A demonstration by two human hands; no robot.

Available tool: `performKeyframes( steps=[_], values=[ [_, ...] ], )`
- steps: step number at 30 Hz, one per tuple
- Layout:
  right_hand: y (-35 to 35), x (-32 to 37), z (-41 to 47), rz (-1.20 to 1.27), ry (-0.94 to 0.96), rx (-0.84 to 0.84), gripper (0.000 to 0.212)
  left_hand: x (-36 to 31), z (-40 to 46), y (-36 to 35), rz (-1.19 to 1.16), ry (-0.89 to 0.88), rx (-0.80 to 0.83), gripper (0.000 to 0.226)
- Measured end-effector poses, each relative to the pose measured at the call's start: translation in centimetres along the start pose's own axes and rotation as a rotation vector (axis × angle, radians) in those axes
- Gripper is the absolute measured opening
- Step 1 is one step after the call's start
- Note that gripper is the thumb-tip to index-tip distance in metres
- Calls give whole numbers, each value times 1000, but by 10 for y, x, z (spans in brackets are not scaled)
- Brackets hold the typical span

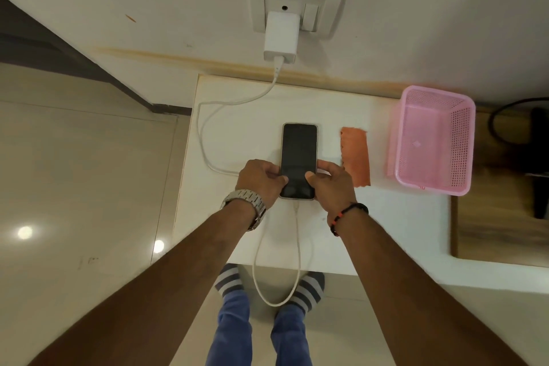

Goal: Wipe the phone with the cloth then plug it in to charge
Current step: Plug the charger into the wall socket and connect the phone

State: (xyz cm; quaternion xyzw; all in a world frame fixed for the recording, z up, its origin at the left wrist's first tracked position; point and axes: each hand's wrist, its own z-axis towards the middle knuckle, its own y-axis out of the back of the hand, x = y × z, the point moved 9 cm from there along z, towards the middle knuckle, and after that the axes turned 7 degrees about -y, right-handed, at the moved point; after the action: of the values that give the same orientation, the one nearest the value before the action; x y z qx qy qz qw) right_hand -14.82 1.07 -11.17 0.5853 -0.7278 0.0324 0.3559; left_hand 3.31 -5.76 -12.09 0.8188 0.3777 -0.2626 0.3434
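Observation:
A black phone [299, 151] lies screen up on the white table [237, 104], its screen dark. My left hand [260, 180] grips its lower left edge and my right hand [332, 181] grips its lower right edge, thumbs on the screen. A white cable [205, 128] runs from the white charger [280, 36] in the wall socket [297, 6], loops over the table's front edge and enters the phone's bottom end. An orange cloth [355, 156] lies flat just right of the phone, untouched.
An empty pink plastic basket [432, 140] stands at the table's right end. A wooden surface [499, 232] with dark objects lies further right. The wall is directly behind the table. Tiled floor extends to the left, and my feet are under the front edge.

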Motion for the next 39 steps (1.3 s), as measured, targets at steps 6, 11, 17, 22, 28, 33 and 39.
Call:
performKeyframes(
  steps=[6, 11, 17, 22, 28, 33, 39],
  values=[
    [8, 9, -8, -182, 95, -261, 29, -4, 7, 10, 105, -3, -62, 13],
    [12, 17, -12, -347, 101, -345, 25, -13, 9, 11, 185, -32, -47, 10],
    [14, 46, -17, -324, 181, -312, 24, -42, -5, 32, 126, -128, -91, 19],
    [6, 101, -38, 50, 243, -125, 16, -102, -27, 82, 19, -304, -184, 26],
    [-10, 154, -57, 433, 80, 149, 4, -170, -36, 159, -169, -482, -425, 31],
    [-28, 173, -59, 403, -8, 241, 19, -183, 10, 158, -256, -276, -278, 31],
    [-38, 175, -58, 394, -26, 222, 17, -181, 31, 103, -552, 12, 190, 50]
  ],
)
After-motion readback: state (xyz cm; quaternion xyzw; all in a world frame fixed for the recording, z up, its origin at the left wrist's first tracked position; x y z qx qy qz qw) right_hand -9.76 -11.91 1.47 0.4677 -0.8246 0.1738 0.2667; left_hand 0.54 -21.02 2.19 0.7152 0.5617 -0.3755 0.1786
